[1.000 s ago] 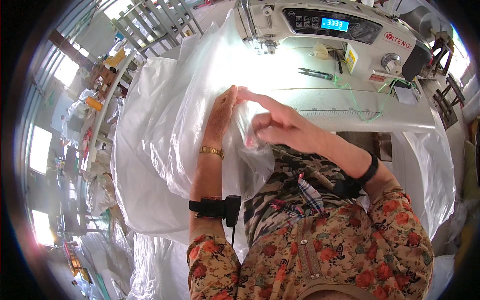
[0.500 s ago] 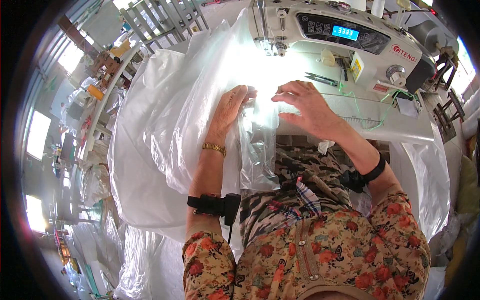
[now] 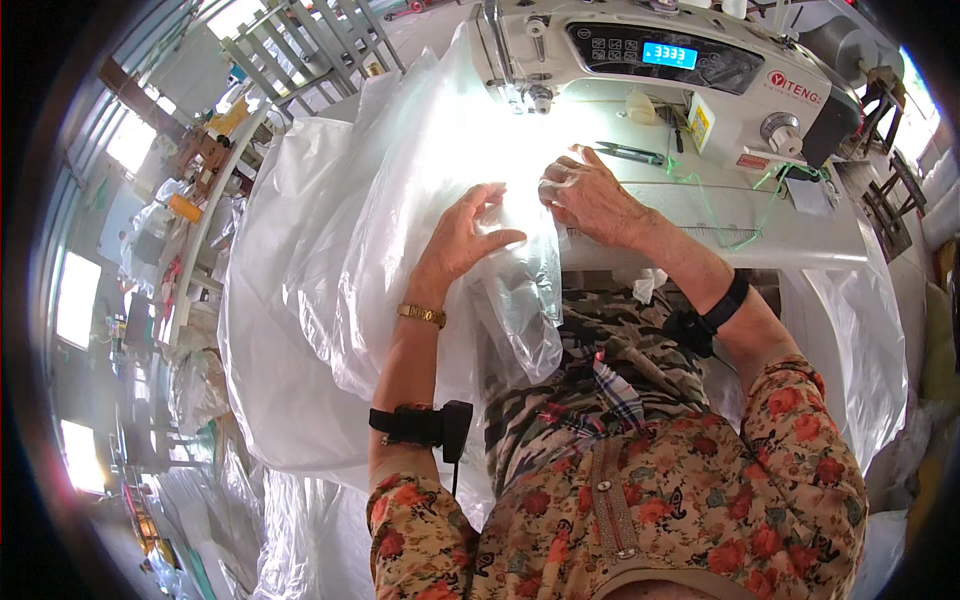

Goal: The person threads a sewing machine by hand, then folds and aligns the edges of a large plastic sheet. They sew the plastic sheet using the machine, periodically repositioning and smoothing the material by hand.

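Observation:
A large translucent plastic sheet (image 3: 310,270) spreads in folds across the left of the table and hangs toward my lap. Over its gathered edge, my left hand (image 3: 458,240) lies with thumb stretched out and fingers apart. My right hand (image 3: 597,203) has its fingers curled together at the sheet's right edge, pinching the plastic; glare partly washes out the fingertips. Just beyond both hands stands a white sewing machine (image 3: 650,85), its lamp lighting the plastic brightly. What lies under its needle is lost in the glare.
Dark thread snips (image 3: 630,153) lie on the white table (image 3: 800,245) beyond my right hand. Loose green thread (image 3: 705,195) trails near them. A slatted grey chair (image 3: 310,50) stands far left, and a cluttered bench (image 3: 215,210) runs along the left side.
My left hand has opened, its thumb now spread away from the fingers. My right hand's fingers have closed at the plastic edge. The lower end of the sheet has shifted slightly right.

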Tool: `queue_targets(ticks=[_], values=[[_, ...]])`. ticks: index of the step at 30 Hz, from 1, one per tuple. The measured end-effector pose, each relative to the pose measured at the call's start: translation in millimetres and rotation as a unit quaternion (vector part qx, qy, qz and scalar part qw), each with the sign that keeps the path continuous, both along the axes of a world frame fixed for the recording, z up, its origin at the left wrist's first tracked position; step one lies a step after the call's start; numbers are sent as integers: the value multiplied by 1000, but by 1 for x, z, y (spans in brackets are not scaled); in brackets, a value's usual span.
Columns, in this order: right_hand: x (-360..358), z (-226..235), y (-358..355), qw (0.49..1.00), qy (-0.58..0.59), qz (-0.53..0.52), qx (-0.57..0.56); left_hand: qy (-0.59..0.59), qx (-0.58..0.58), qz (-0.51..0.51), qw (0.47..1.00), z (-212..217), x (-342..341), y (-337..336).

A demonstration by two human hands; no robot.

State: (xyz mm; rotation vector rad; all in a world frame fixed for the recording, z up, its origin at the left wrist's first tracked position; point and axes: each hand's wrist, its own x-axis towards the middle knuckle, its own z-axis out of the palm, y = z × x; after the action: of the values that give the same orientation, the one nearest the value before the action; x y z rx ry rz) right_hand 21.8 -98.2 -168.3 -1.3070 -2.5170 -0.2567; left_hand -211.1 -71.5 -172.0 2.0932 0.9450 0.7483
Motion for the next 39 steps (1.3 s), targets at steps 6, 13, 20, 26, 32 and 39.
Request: queue_targets(ticks=[6, 13, 20, 26, 32, 39], values=[[2, -13, 5, 996, 83, -19, 33, 178, 114, -3, 977, 22, 12, -5], [1, -17, 7, 993, 108, -37, 13, 244, 139, 31, 959, 25, 28, 5], [3, -13, 5, 983, 179, -38, 0, 211, 164, 50, 962, 17, 38, 6], [0, -7, 0, 975, 203, -86, -10, 89, 102, 52, 989, 17, 32, 12], [-6, -3, -41, 966, 150, 71, 198, 70, -34, 98, 992, 30, 26, 16], [-50, -24, -77, 992, 35, 59, 101, -39, -84, 99, 991, 39, 37, 19]])
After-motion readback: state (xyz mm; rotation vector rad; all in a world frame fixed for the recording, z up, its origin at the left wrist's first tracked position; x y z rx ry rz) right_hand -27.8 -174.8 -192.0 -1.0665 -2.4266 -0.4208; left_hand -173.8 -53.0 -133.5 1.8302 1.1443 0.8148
